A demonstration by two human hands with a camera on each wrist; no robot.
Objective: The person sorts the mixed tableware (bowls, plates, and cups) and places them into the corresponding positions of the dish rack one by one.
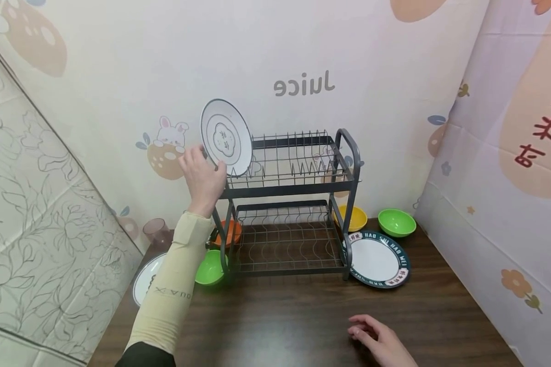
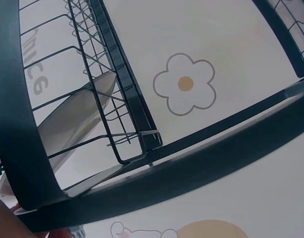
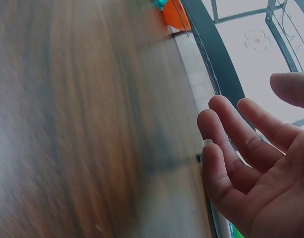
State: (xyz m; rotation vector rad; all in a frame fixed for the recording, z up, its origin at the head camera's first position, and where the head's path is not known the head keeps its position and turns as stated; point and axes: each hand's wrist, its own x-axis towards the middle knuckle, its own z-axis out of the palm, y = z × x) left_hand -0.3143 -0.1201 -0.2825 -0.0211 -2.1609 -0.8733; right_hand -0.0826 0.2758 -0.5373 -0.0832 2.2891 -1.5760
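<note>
Head view: the left hand (image 1: 202,176) is at the left end of the dark wire rack (image 1: 289,190), which stands on the brown bench (image 1: 275,318).
Held plate: the white patterned plate (image 1: 224,136) stands tilted at the left end of the upper tier, face toward the camera, its lower edge among the wire prongs (image 1: 259,172); whether it is seated in a slot I cannot tell.
Left grip: clamped on the plate's lower left rim, thumb across the front; the fingers behind are mostly hidden.
Right grip: the right hand (image 1: 380,340) holds nothing; its fingers are loosely bent and the thumb apart, near the bench in front of the rack.
Upper-tier risk: if the lower edge sits on top of the prongs rather than between them, letting go could let the plate slide or tip; its lean and the hold low on one side would be the cause.
Rack-end risk: with the plate so close to the side frame, a sideways push could knock the rim on the metal or pinch a fingertip.
Drop risk: a plate falling off that end would probably strike the left green bowl (image 1: 209,267), the orange bowl (image 1: 231,232) or the cup (image 1: 157,232) below.
Sleeve risk: the yellow sleeve (image 1: 172,275) passes over the left-hand plate (image 1: 143,280); lowering the forearm carelessly could nudge it.
</note>
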